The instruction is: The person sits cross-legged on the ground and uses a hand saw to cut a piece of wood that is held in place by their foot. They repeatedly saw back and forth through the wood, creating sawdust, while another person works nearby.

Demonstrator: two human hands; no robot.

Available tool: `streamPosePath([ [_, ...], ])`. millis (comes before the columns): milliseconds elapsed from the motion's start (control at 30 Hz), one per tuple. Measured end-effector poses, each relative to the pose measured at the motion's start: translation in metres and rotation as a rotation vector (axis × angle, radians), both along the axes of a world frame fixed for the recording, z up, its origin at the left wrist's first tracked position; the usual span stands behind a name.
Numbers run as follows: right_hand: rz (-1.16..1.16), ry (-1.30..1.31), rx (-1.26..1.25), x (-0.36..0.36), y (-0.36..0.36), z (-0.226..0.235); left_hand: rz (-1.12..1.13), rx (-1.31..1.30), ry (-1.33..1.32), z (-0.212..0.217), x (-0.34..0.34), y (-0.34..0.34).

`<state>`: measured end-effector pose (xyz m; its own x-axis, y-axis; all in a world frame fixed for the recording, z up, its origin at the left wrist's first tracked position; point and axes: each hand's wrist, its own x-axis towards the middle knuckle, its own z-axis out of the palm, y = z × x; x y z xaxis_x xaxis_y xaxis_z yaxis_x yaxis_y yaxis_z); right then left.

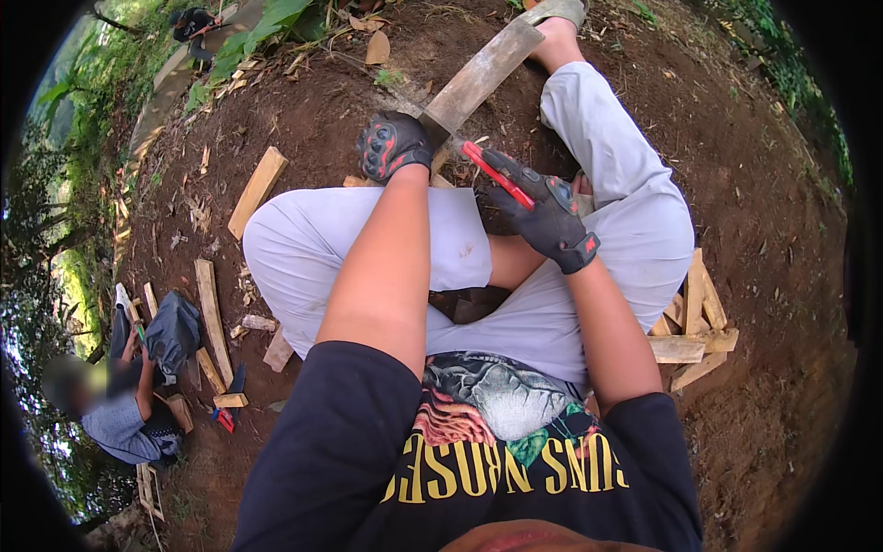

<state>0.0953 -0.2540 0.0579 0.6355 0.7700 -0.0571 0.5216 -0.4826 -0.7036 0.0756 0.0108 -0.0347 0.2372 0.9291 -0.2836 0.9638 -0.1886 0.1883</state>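
My left hand [394,147], in a black glove with red marks, is closed in a fist at the near end of a weathered wooden board [487,78]. The board slants up to the right, its far end by my bare foot. Close by on the right, my right hand [544,210], gloved alike, is closed around a long, slim red tool [497,173] pointing up and left toward the board's near end. Its exact kind cannot be made out. Both hands are in front of my crossed legs in light grey trousers.
Cut wood pieces [692,342] are stacked on the dirt at my right. A loose wood block [258,191] and long strips [213,317] lie at left. Another person [133,414] sits at far left beside a dark bag [175,336]. Leafy plants [267,32] grow at the back.
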Motion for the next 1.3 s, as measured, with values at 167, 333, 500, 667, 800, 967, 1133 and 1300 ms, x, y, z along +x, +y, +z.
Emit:
streamPosePath([
  [167,0.059,-0.31,-0.227,-0.003,-0.024,0.011,0.088,-0.012,0.028,0.015,-0.013,0.003],
  [333,-0.151,0.117,-0.166,-0.002,-0.022,0.032,0.053,-0.028,-0.004,0.011,-0.007,0.001],
  [500,-0.209,0.34,-0.023,0.008,-0.008,0.044,0.063,0.036,-0.007,0.011,-0.015,-0.004],
  [667,-0.267,0.371,0.112,0.029,-0.008,0.047,0.056,-0.036,-0.051,0.032,-0.021,-0.002],
  [800,-0.182,0.17,0.143,0.029,-0.009,0.029,-0.157,-0.076,-0.185,0.037,-0.036,-0.014],
  [967,-0.223,0.285,0.334,0.033,0.002,0.057,-0.49,-0.052,-0.015,0.054,-0.05,-0.04],
  [1133,-0.157,0.16,0.387,0.036,0.009,0.051,-0.523,0.085,-0.076,0.043,-0.036,-0.036],
  [1300,-0.177,0.149,0.481,0.034,0.02,0.061,-0.568,-0.044,-0.059,0.046,-0.024,-0.002],
])
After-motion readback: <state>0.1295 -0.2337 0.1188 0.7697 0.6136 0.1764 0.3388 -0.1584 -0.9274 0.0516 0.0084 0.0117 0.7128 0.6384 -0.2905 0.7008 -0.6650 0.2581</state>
